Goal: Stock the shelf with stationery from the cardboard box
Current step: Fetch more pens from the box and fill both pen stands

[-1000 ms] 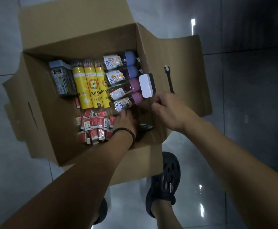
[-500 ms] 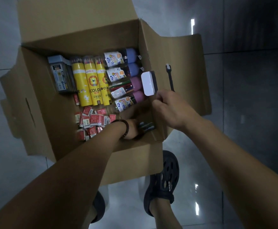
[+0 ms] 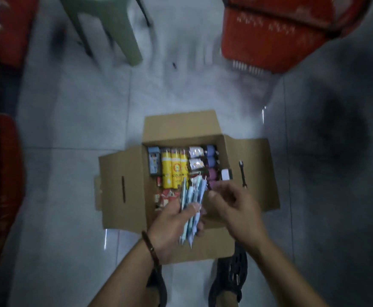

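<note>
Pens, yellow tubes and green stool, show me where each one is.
pens [image 3: 193, 192], head view, on the barrels' upper half.
yellow tubes [image 3: 175, 169], head view, middle tube's label.
green stool [image 3: 125, 41], head view, its nearer leg.

— Underfoot?
— Pale, glossy tiled floor [image 3: 81, 120].
— Standing on it?
— Open cardboard box [image 3: 123, 196]. Beyond the box, green stool [image 3: 105, 23] legs and a red basket [image 3: 269, 36]. Left of the box, a blurred red shape [image 3: 6, 173]. Just nearside of the box, dark sandals [image 3: 232, 278].

I get the cardboard box [image 3: 119, 196] open from above, flaps splayed outward. Left hand [image 3: 170, 224] gripping pen bundle [image 3: 192, 196] and right hand [image 3: 234, 209] beside it cover the near half; far half over the yellow pencil tubes [image 3: 173, 171] is free. Green stool [image 3: 114, 29], red basket [image 3: 269, 36] stand well beyond.
</note>
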{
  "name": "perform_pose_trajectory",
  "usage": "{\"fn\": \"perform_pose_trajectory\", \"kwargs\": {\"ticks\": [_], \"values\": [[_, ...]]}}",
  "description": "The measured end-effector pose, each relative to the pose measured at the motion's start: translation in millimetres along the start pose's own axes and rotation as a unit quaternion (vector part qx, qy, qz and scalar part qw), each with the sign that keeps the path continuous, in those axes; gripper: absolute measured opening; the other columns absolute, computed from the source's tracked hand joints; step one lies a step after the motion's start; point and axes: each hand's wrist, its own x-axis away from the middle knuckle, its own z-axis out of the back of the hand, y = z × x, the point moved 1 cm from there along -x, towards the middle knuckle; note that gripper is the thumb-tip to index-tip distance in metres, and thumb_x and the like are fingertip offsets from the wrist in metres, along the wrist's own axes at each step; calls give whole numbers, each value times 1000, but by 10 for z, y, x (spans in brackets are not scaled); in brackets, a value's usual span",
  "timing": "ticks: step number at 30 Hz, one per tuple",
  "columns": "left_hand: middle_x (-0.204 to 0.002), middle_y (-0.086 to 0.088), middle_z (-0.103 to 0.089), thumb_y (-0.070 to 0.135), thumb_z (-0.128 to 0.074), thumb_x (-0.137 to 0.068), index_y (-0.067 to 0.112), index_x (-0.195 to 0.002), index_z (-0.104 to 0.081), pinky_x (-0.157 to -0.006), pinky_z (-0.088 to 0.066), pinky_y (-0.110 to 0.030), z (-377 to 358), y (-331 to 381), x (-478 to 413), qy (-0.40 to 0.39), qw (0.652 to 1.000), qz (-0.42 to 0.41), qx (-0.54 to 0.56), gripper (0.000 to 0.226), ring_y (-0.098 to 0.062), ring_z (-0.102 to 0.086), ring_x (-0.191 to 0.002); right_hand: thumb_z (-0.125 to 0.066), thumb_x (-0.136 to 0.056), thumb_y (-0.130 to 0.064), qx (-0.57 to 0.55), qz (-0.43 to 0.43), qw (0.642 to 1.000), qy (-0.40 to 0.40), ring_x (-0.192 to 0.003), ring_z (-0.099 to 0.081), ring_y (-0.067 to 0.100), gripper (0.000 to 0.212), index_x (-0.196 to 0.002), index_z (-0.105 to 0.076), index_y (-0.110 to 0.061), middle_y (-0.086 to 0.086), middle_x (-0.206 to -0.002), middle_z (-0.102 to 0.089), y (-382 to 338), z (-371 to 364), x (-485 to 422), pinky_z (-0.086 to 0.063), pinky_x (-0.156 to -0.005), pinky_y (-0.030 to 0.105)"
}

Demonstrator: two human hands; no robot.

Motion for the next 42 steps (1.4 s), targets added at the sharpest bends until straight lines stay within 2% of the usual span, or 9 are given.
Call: {"fn": "perform_pose_trajectory", "kwargs": {"ticks": [6, 13, 15, 18, 25, 29, 34, 38, 42], "values": [[-89, -14, -68, 18, -51, -110, 0, -125, -59, -66, -57, -36, 98, 1505, 1813, -34, 997, -54, 35, 24, -22, -65, -71, -76, -97, -16, -61, 46, 995, -61, -71, -70, 32, 4, -99, -79, -16, 15, -85, -74, -2058, -218, 941, -59, -67, 49], [-129, -34, -66, 16, -43, -112, -2, -133, -60, -102, -54, -62, 311, 2460, 3944, 14, 985, -108, 136, 33, -46, -67, -113, -60, -104, -3, -49, 102, 971, -210, -58, -66, 9, 18, -102, -78, -5, 6, -76, -73, -4023, -411, 2171, -54, -52, 24], [-127, -35, -66, 14, -44, -111, -6, -133, -59, -103, -52, -66, 375, 2486, 4539, 25, 975, -133, 174, 33, -45, -68, -108, -63, -102, -3, -24, 126, 958, -255, -64, -70, 17, 18, -102, -79, -10, 14, -82, -76, -4360, -591, 2583, -59, -53, 35], [-113, -33, -71, 8, -47, -109, -9, -126, -62, -90, -59, -59, 424, 2362, 5363, 69, 957, -160, 233, 29, -41, -73, -94, -68, -100, -8, 17, 165, 936, -310, -80, -76, 33, 19, -104, -79, -22, 12, -90, -78, -4650, -940, 3208, -65, -68, 53], [-127, -30, -69, 6, -42, -110, -1, -132, -66, -86, -62, -58, 873, 1878, 7113, 164, 887, -257, 346, 33, -46, -72, -104, -65, -100, 3, 20, 222, 883, -413, -55, -63, 9, 40, -126, -70, -27, 5, -72, -62, -5179, -1940, 4618, -53, -51, 22], [-125, -26, -72, 6, -39, -111, -3, -129, -65, -83, -63, -55, 1353, 1473, 8085, 236, 848, -302, 367, 34, -42, -74, -105, -65, -98, 4, 70, 308, 818, -480, -62, -67, 16, 42, -120, -74, -31, 15, -86, -68, -5434, -2778, 5543, -56, -54, 27], [-121, -31, -71, 3, -42, -110, -7, -126, -64, -79, -64, -53, 2013, 844, 9191, 309, 787, -393, 363, 29, -44, -75, -98, -72, -96, -3, 81, 369, 762, -526, -67, -69, 12, 41, -125, -72, -31, -5, -79, -70, -5517, -3897, 6688, -59, -62, 29], [-120, -30, -71, 4, -54, -104, 0, -116, -73, -79, -64, -55, 2492, 440, 9941, 353, 742, -436, 367, 23, -42, -75, -93, -75, -94, -6, 66, 408, 729, -546, -68, -67, 18, 39, -121, -72, -33, 1, -77, -69, -5542, -4636, 7428, -57, -66, 37], [-119, -30, -72, 5, -53, -105, -3, -127, -62, -78, -65, -52, 2910, 198, 10548, 381, 720, -458, 356, 25, -41, -76, -90, -77, -94, -10, 52, 433, 706, -558, -72, -70, 18, 35, -118, -73, -36, 11, -83, -73, -5675, -5228, 8005, -58, -67, 33]]}}
